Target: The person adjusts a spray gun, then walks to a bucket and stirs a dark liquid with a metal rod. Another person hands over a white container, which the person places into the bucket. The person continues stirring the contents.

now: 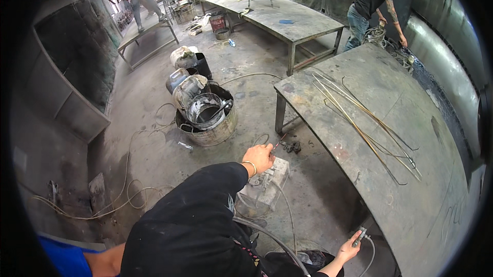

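My left hand [261, 157], with a bracelet at the wrist and a black sleeve, reaches forward over a grey block-shaped unit [279, 178] on the floor, with hoses around it. Its fingers are closed at the top of the unit; what they grip is hidden. At the lower right, my right hand [351, 246] is wrapped round a small metal tool with a grey hose [362, 235], beside the near table edge. A thicker grey hose [269, 233] runs past my body.
Bent metal rods [354, 118] lie on the table [328, 143] at right. A large tub [208, 137] holds buckets and jugs. Hoses [77, 217] trail over the floor at left. A person [367, 7] works behind the table; a blue sleeve [61, 256] shows lower left.
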A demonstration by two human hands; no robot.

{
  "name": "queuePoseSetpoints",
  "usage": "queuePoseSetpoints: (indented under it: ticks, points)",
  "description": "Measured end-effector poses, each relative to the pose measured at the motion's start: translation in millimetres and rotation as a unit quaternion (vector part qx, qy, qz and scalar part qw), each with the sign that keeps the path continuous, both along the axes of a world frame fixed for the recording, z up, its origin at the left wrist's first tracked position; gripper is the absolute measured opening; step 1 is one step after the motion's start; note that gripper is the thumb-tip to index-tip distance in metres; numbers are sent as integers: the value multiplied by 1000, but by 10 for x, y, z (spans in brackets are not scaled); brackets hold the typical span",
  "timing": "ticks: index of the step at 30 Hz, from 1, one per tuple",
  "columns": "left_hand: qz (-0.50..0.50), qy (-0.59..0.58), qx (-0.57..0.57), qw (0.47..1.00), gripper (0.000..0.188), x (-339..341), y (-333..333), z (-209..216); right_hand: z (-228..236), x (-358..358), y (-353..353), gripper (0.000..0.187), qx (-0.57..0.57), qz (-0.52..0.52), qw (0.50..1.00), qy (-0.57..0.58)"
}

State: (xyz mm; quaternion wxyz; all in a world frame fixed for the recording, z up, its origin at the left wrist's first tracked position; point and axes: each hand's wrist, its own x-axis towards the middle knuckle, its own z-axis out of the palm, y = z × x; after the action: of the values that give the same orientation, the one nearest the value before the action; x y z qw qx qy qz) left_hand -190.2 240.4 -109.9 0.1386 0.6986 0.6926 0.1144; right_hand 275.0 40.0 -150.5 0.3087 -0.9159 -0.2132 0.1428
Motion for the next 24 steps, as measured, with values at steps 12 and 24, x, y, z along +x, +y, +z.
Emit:
queuePoseSetpoints:
  ticks: [12, 24]
  points:
    - [9, -7, -5, 1000, 28, -2, 0, 12, -100, 23, -22, 92, 8, -5, 999, -44]
    - [25, -7, -18, 1000, 28, 24, 7, 10, 12, -255, 110, 64, 113, 101, 986, 69]
